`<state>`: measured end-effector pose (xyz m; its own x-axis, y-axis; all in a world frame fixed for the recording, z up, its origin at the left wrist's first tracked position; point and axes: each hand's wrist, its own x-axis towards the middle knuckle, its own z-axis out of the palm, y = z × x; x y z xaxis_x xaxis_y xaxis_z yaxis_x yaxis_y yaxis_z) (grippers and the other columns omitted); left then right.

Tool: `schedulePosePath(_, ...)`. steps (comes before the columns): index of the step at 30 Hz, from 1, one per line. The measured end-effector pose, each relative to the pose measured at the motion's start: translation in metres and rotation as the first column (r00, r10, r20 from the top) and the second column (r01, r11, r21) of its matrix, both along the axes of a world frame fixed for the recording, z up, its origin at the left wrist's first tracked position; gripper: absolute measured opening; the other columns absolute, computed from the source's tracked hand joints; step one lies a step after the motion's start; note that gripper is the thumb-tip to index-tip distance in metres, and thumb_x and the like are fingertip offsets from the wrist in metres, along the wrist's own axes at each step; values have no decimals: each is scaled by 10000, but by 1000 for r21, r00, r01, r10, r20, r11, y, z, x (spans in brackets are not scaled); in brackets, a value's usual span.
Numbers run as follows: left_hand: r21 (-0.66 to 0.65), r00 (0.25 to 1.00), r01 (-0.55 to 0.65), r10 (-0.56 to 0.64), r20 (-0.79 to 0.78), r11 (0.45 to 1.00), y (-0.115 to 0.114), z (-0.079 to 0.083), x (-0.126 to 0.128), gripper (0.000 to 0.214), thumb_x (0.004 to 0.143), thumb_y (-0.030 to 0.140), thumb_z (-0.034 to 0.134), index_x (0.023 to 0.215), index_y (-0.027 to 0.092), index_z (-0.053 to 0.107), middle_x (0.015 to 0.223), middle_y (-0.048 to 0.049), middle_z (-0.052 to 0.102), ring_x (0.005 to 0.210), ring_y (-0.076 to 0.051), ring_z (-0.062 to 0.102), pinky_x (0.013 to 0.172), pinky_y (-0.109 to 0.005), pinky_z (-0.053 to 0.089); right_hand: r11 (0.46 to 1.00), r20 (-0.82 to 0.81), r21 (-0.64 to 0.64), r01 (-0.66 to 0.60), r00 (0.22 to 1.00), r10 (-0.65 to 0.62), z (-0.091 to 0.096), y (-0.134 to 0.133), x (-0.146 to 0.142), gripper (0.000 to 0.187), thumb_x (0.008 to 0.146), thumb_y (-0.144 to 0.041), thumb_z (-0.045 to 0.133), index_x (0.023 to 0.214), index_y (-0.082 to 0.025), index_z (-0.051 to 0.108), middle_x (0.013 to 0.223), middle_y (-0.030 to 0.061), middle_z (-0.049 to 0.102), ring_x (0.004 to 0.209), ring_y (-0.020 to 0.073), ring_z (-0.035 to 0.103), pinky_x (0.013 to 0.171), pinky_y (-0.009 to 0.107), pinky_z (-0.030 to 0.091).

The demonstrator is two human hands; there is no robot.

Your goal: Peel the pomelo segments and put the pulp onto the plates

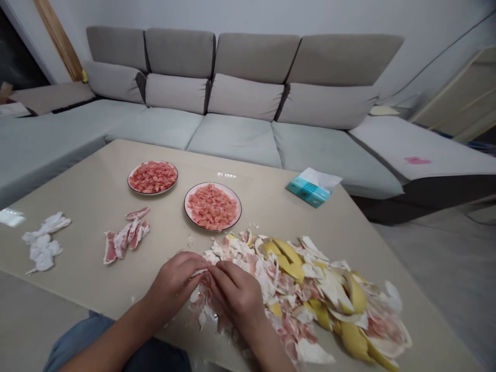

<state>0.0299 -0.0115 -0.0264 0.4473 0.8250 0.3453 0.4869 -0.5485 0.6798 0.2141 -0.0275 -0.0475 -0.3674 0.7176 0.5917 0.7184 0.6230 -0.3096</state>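
My left hand [173, 281] and my right hand [236, 292] meet over the near edge of the beige table [89, 191], fingers curled together on a pomelo segment [205, 279] that is mostly hidden between them. Just right of my hands spreads a heap of yellow and white pomelo peel [318, 289]. Beyond my hands stand two plates of pink pomelo flesh: the nearer plate [213, 206] and the farther plate [152, 177]. A few unpeeled pomelo segments [124, 238] lie to the left of my left hand.
Crumpled white tissues [42, 243] lie at the table's left side. A teal tissue pack [312, 188] sits near the far right edge. A grey sectional sofa [240, 103] wraps round behind the table. My blue-clad knee [81, 341] shows below the table edge.
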Motion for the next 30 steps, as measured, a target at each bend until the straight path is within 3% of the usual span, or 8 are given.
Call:
schedulePosePath(3, 31, 999, 29, -28, -19, 999, -1, 0, 1, 235, 880, 108, 529, 1061, 184, 659, 1019, -86, 701, 984, -192, 631, 905, -320, 508, 1000, -35, -24, -10, 999, 9, 0, -2, -3, 215, 897, -144, 493, 975, -166, 692, 803, 114, 698, 707, 210, 651, 598, 291, 502)
schedulePosePath(5, 49, 999, 46, -45, -24, 998, -2, 0, 2, 237, 893, 116, 514, 1073, 191, 649, 1032, -81, 699, 994, -185, 627, 924, -321, 499, 996, -151, -91, -14, 989, 0, 2, -3, -5, 196, 880, -128, 506, 950, -167, 685, 788, 98, 682, 706, 201, 640, 607, 290, 502)
schedulePosePath(8, 77, 998, 55, -54, -19, 995, -4, 0, 4, 242, 910, 134, 500, 1101, 198, 634, 1040, -79, 693, 996, -182, 621, 913, -316, 503, 982, -380, -189, -28, 924, -47, 4, -6, -9, 180, 851, -106, 532, 917, -194, 674, 803, 63, 659, 717, 173, 625, 630, 274, 504)
schedulePosePath(11, 127, 997, 71, -70, -14, 989, -5, -1, 4, 241, 917, 138, 499, 1117, 190, 622, 1052, -83, 685, 1001, -183, 611, 920, -327, 499, 972, -502, -235, -26, 859, -99, 5, -6, -11, 171, 817, -97, 564, 894, -206, 671, 826, 43, 646, 734, 163, 621, 639, 266, 502)
schedulePosePath(20, 230, 996, 69, -81, 43, 971, -7, -3, 5, 280, 887, 102, 548, 1146, 189, 611, 1080, -92, 683, 1021, -185, 614, 942, -335, 494, 948, -559, -311, 65, 794, -238, 6, -5, -10, 109, 772, -96, 596, 736, -198, 612, 729, 3, 616, 660, 145, 591, 592, 241, 470)
schedulePosePath(25, 198, 986, -125, 100, 135, 972, -6, 6, -5, 279, 852, 69, 581, 1081, 212, 647, 1002, -77, 708, 984, -190, 635, 868, -307, 523, 950, -572, -183, 251, 759, -311, 13, 1, 8, 122, 775, -82, 588, 736, -197, 597, 733, 7, 603, 676, 153, 576, 609, 261, 460)
schedulePosePath(27, 190, 981, -150, 122, 149, 970, -6, 8, -8, 276, 850, 68, 582, 1076, 211, 651, 1002, -81, 706, 989, -197, 633, 857, -307, 525, 970, -551, -160, 184, 799, -242, 14, 2, 10, 111, 801, -92, 595, 775, -198, 618, 767, 20, 622, 720, 162, 593, 641, 272, 477)
schedulePosePath(30, 193, 989, -87, 61, 137, 977, -7, 5, -7, 305, 870, 74, 551, 1137, 202, 626, 1063, -97, 677, 1036, -205, 612, 891, -323, 515, 986, -508, -168, 13, 856, -98, 10, 2, 4, 158, 847, -95, 580, 921, -212, 656, 871, 44, 669, 818, 173, 628, 714, 288, 513)
